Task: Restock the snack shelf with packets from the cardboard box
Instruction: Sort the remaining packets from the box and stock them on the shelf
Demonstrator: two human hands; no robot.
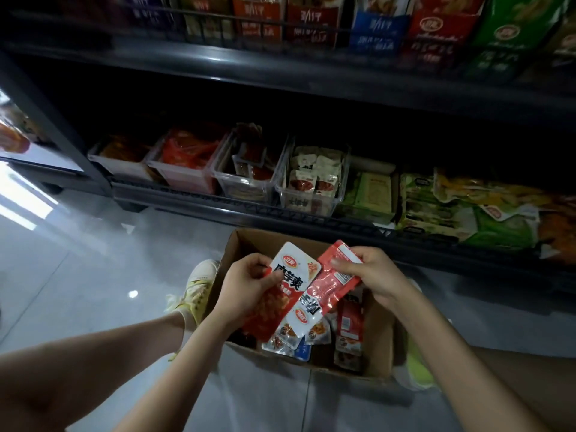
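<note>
The left hand (249, 283) gripped a white-and-red packet (297, 274) and the right hand (372, 272) pinched a red packet (330, 283), both over the near cardboard box (378, 338). They were best sorted by kind first, then laid flat in matching bins (279, 190) on the far snack shelf (237, 204).

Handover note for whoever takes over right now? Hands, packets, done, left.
Left hand: grips a white packet, seemingly with more stacked behind it.
Right hand: pinches a red packet by its top end; it overlaps the white one.
Both packets are held over the box, which is on the floor in front of the lower shelf.
Done: these packets are out of the box, not yet shelved.
Left: probably place them in the matching bins, then clear the loose packets in the box.
</note>
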